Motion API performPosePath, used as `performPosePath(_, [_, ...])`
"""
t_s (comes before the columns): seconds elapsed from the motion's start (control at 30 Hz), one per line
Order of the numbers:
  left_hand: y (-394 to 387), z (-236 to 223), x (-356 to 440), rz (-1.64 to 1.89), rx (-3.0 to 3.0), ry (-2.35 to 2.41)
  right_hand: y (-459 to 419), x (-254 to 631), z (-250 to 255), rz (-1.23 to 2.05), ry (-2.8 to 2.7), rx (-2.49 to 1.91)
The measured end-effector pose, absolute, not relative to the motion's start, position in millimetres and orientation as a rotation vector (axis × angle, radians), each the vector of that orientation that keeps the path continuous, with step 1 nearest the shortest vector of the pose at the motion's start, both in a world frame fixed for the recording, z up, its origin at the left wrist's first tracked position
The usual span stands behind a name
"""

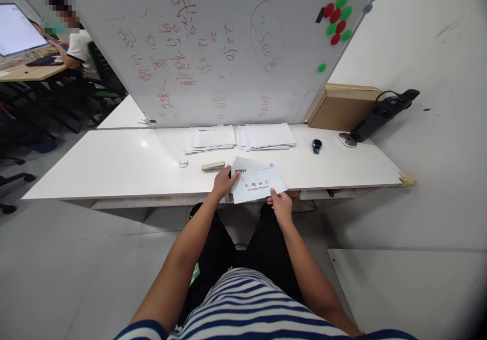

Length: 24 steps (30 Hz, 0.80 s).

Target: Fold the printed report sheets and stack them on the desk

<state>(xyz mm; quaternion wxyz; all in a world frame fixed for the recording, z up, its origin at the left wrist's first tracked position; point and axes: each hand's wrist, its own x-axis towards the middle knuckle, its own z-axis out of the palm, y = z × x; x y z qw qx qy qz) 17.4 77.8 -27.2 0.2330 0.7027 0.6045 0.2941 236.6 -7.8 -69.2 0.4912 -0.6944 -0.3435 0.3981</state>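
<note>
A: What is closest?

B: A striped shirt at the bottom of the frame. Then the right hand, just past the middle. It pinches the lower right corner of a testing report, thumb on top.

A: And the left hand?

B: It pinches the report's left side, near the top. So the report is in the middle of the frame, between both hands, at the front edge of the white surface.

A: How far along does it look?

B: I think the pages are up in the hands, but they are not lined up. One peeks out at the top. I can't tell if they are joined.

A: What's near them?

B: A stapler, just left of the left hand. No hand is on it.

A: Further back?

B: A watch, right of the middle. Behind the report lie a left paper pile and a right paper pile, both a bit messy.

A: And far away?

B: A black bottle and a cardboard box on the right, and a whiteboard across the top. In the upper left, another person sits by a computer screen.
</note>
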Motion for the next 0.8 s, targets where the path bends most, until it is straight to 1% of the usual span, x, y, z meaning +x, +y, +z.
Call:
performPosePath(0.13, [46,-21,19,1.085,1.946,1.591,-13,250,-65,0.617,-0.847,-1.726])
performPosePath(0.2, [25,-14,20,1.291,2.131,1.446,-16,257,-50,0.455,-0.923,-1.665])
performPosePath(0.23, [15,-10,21,1.392,2.262,1.322,-17,260,-39,0.437,-0.985,-1.599])
performPosePath(0.27, [6,-6,21,1.484,2.392,1.182,-18,262,-28,0.471,-1.044,-1.516])
performPosePath(0.37, [-13,8,22,1.688,2.655,0.85,-19,266,4,0.749,-1.101,-1.24])
performPosePath(0.4, [-16,11,23,1.742,2.683,0.801,-19,267,12,0.797,-1.082,-1.162])
performPosePath(0.47, [-18,15,23,1.825,2.691,0.745,-17,268,23,0.79,-1.024,-1.041])
performPosePath(0.53, [-14,14,23,1.839,2.677,0.744,-13,268,27,0.748,-0.972,-0.966])
performPosePath(0.6, [-7,9,23,1.76,2.621,0.841,-7,267,27,0.736,-0.947,-0.952])
performPosePath(0.8, [21,2,20,1.294,2.063,1.499,7,244,29,0.723,-1.094,-1.126])
